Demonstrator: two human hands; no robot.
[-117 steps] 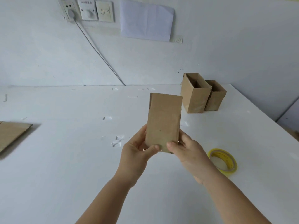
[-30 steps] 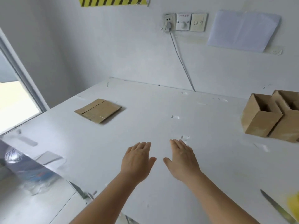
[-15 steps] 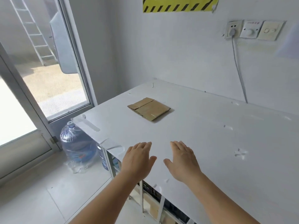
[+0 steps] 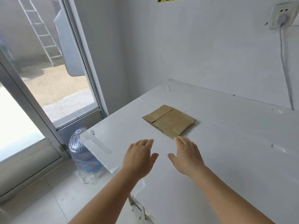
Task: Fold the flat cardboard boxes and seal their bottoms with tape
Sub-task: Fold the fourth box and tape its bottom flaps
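A small stack of flat brown cardboard boxes (image 4: 169,121) lies on the white table (image 4: 234,151) near its left end. My right hand (image 4: 186,155) is stretched out palm down with straight fingers, its fingertips just at the stack's near corner. My left hand (image 4: 140,156) hovers palm down beside it, to the left of the stack, fingers straight and holding nothing. The folded boxes and the tape roll are out of view.
The table's left edge (image 4: 97,147) drops off close to my left hand. A blue water bottle (image 4: 82,152) stands on the floor below it. A glass door (image 4: 48,78) is at the left. A grey cable (image 4: 286,75) hangs from a wall socket (image 4: 281,15).
The view has swung left, away from the folded boxes and tape. Both empty hands have moved toward the flat cardboard stack, and my right fingertips now reach its near corner.
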